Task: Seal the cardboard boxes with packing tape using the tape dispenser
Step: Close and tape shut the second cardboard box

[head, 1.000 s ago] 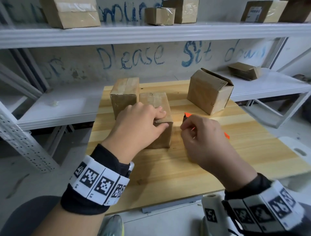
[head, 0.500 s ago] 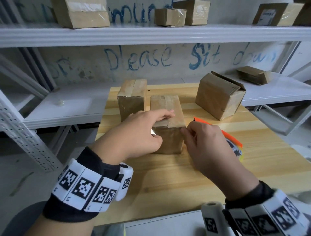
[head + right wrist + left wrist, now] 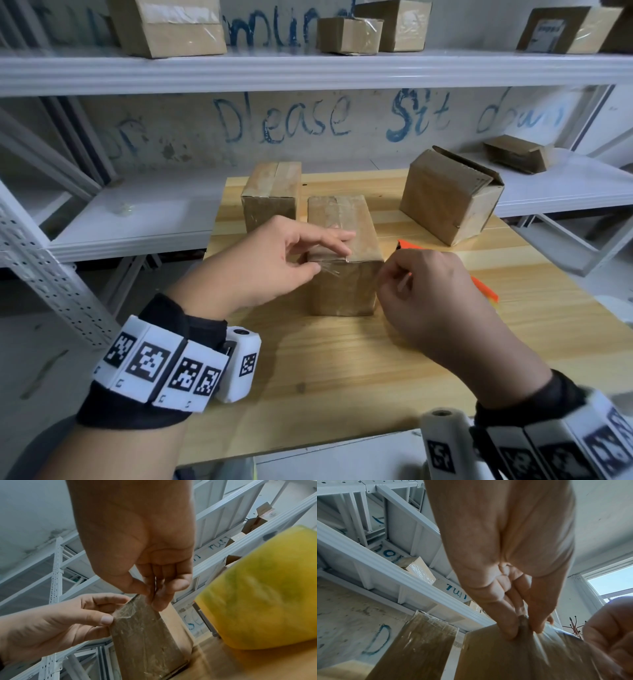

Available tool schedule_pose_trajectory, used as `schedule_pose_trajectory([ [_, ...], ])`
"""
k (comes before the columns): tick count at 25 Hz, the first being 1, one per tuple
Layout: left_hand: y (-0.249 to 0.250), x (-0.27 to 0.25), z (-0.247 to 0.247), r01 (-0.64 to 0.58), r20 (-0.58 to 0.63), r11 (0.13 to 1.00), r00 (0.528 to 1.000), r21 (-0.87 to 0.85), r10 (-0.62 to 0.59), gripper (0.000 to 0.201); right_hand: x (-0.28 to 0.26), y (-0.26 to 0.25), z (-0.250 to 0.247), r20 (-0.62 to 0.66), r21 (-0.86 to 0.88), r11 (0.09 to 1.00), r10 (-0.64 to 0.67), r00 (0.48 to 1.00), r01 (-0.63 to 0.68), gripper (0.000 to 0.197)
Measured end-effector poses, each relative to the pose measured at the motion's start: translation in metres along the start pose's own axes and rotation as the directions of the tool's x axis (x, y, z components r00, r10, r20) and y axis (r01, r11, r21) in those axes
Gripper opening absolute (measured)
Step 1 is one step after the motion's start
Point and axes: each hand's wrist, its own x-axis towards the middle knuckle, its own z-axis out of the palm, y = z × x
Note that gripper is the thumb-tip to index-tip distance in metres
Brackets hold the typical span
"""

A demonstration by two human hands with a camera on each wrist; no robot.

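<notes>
Loose tape end [image 3: 329,268] at middle box [image 3: 344,253] front edge.
Left hand [image 3: 274,260] pinches it; right hand [image 3: 416,291] curled, grasp unclear. Risk: tape wrinkles or self-sticks.

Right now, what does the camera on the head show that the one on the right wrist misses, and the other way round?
Only the head view shows the open-flapped cardboard box lying on its side on the pale wooden table, and the taped cardboard box behind.

Only the right wrist view shows the yellow roll of packing tape up close.

Both show the left hand pinching the loose clear tape end on the near brown cardboard box, with the right hand at that box's right front edge.
</notes>
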Motion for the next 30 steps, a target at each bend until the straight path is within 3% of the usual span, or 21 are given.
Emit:
schedule_pose_trajectory([
  [2, 0.001, 0.0, 0.001, 0.004, -0.002, 1.0, 1.0, 0.008, -0.004, 0.046, 0.001, 0.006, -0.001, -0.062, 0.033, 0.999, 0.0, 0.998, 0.002, 0.005],
  [5, 0.002, 0.0, 0.002, 0.008, -0.007, 1.0, 1.0, 0.004, -0.008, 0.045, 0.002, 0.011, -0.003, -0.025, 0.133, 0.991, 0.004, 1.0, -0.001, 0.022],
  [9, 0.002, 0.002, 0.003, -0.006, -0.014, 1.0, 1.0, 0.012, 0.006, 0.045, 0.005, 0.013, 0.0, -0.03, 0.229, 0.973, -0.021, 0.999, 0.027, 0.025],
  [14, 0.0, 0.003, 0.004, -0.031, -0.03, 0.999, 0.999, 0.034, 0.032, 0.037, 0.009, 0.017, 0.005, -0.127, 0.227, 0.972, -0.023, 0.992, 0.052, 0.017],
  [19, 0.007, 0.005, 0.007, -0.026, -0.045, 0.98, 0.998, 0.195, 0.035, 0.031, 0.011, 0.021, 0.007, -0.165, 0.163, 0.975, -0.126, 0.978, 0.153, 0.019],
  [24, 0.008, 0.002, 0.006, 0.005, -0.031, 0.995, 1.0, 0.096, -0.002, 0.035, 0.012, 0.029, 0.008, -0.162, 0.133, 0.964, -0.208, 0.965, 0.23, 0.021],
  [28, 0.007, 0.006, 0.01, 0.001, -0.104, 0.987, 0.994, 0.161, 0.016, 0.028, 0.009, 0.025, 0.007, -0.132, 0.166, 0.963, -0.193, 0.972, 0.213, 0.008],
  [30, 0.004, 0.009, 0.01, -0.013, -0.094, 0.983, 0.995, 0.182, 0.03, 0.026, 0.011, 0.025, 0.007, -0.13, 0.195, 0.966, -0.146, 0.981, 0.17, 0.018],
])
